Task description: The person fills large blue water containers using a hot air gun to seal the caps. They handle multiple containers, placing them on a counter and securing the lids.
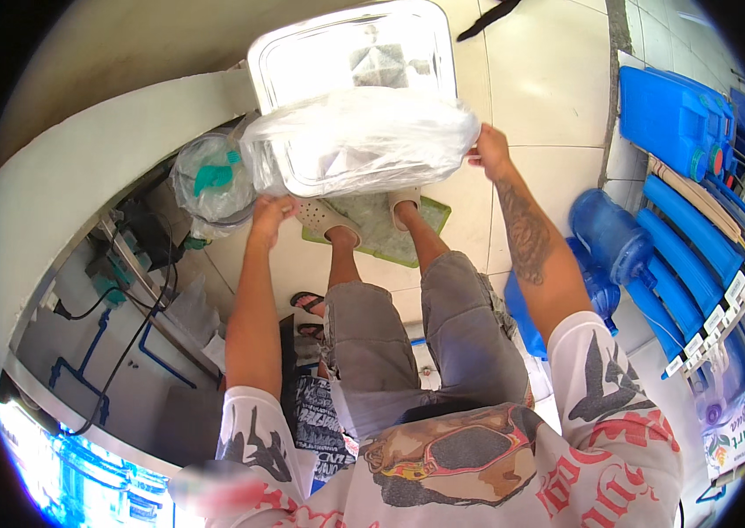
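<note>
A bright, shiny rectangular tray or lid with rounded corners is in front of me at the top of the view. Glare hides much of its surface. Clear plastic film or a bag covers its near half, gathered in folds across the middle. My left hand is closed at the plastic's lower left corner. On the other side, my right hand pinches the plastic's right edge. What supports the tray is hidden.
A plastic-lined bin holding a green plastic piece stands at left, under a white counter. Blue jerrycans and water jugs line the right. My feet are by a green-edged mat. Another person's sandalled foot shows nearby.
</note>
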Demonstrator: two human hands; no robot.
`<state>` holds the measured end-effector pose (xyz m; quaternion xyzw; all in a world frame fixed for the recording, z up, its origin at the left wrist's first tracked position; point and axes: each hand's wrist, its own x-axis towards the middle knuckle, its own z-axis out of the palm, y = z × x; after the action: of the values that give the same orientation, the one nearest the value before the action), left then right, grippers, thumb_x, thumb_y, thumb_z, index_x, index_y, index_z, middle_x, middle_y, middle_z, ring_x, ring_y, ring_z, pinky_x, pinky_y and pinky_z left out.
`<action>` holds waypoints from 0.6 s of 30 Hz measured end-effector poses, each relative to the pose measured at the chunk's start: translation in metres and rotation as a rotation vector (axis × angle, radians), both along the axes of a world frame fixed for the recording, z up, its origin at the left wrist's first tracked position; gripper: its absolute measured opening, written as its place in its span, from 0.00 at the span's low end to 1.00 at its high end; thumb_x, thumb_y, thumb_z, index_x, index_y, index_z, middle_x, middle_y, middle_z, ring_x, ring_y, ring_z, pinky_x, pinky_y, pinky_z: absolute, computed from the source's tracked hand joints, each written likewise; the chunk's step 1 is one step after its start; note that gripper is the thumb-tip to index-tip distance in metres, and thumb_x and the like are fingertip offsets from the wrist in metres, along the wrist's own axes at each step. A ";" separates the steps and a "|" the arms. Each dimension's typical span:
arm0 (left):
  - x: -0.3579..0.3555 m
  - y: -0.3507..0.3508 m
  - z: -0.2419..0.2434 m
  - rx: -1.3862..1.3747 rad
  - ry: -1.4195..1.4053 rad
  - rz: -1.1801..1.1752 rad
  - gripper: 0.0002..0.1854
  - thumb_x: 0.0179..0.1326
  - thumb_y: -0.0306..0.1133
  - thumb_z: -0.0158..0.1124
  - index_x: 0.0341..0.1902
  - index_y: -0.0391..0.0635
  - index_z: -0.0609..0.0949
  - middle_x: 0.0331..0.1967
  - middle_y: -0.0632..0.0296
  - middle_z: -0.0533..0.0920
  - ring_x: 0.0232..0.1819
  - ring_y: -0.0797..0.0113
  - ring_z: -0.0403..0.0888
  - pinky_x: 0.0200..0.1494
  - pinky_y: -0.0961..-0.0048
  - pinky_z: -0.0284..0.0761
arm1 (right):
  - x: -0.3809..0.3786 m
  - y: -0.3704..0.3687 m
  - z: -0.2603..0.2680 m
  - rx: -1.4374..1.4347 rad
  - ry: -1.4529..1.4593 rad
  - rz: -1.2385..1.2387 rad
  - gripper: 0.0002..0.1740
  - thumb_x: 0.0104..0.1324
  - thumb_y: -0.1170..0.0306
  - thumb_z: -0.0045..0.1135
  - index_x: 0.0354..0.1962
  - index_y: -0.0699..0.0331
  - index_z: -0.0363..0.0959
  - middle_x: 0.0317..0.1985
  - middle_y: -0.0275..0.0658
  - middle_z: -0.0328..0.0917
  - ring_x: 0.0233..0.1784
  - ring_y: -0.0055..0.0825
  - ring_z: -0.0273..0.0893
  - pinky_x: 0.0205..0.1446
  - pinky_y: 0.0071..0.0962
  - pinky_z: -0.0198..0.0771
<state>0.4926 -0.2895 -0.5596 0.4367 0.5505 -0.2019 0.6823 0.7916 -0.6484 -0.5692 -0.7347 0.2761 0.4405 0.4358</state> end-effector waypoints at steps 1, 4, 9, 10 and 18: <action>0.006 0.011 0.002 0.030 0.022 0.024 0.27 0.58 0.27 0.68 0.61 0.39 0.71 0.54 0.55 0.79 0.53 0.64 0.80 0.54 0.66 0.80 | 0.011 0.004 0.000 0.032 0.015 -0.010 0.14 0.69 0.62 0.49 0.48 0.55 0.75 0.38 0.31 0.81 0.32 0.23 0.78 0.32 0.28 0.71; 0.024 0.036 0.027 0.036 -0.148 0.065 0.36 0.58 0.28 0.68 0.70 0.43 0.65 0.61 0.51 0.76 0.61 0.60 0.75 0.60 0.62 0.74 | 0.034 0.001 0.020 0.051 0.113 0.147 0.23 0.67 0.60 0.54 0.59 0.54 0.69 0.48 0.34 0.78 0.38 0.23 0.78 0.38 0.28 0.72; 0.054 0.050 0.081 0.182 -0.303 -0.082 0.46 0.58 0.29 0.72 0.77 0.47 0.57 0.68 0.50 0.72 0.67 0.63 0.68 0.64 0.61 0.68 | 0.040 -0.015 0.094 0.210 -0.062 0.307 0.45 0.60 0.62 0.68 0.72 0.54 0.55 0.66 0.45 0.62 0.46 0.28 0.77 0.45 0.29 0.74; 0.061 0.047 0.084 0.250 -0.311 -0.151 0.44 0.58 0.29 0.73 0.76 0.46 0.60 0.66 0.51 0.73 0.65 0.65 0.70 0.62 0.62 0.70 | 0.036 -0.017 0.108 0.222 -0.119 0.299 0.49 0.58 0.63 0.70 0.73 0.55 0.53 0.69 0.47 0.58 0.48 0.30 0.77 0.46 0.29 0.74; 0.112 0.073 0.070 0.530 -0.314 -0.559 0.18 0.62 0.36 0.72 0.50 0.36 0.84 0.39 0.60 0.87 0.37 0.75 0.82 0.43 0.75 0.78 | 0.016 0.029 0.091 0.103 -0.348 0.630 0.29 0.56 0.65 0.76 0.53 0.65 0.76 0.43 0.40 0.82 0.36 0.25 0.78 0.43 0.27 0.77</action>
<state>0.6045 -0.2166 -0.4898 0.7554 0.3328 -0.1618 0.5409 0.8074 -0.6194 -0.4786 -0.8248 -0.0648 0.4347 0.3557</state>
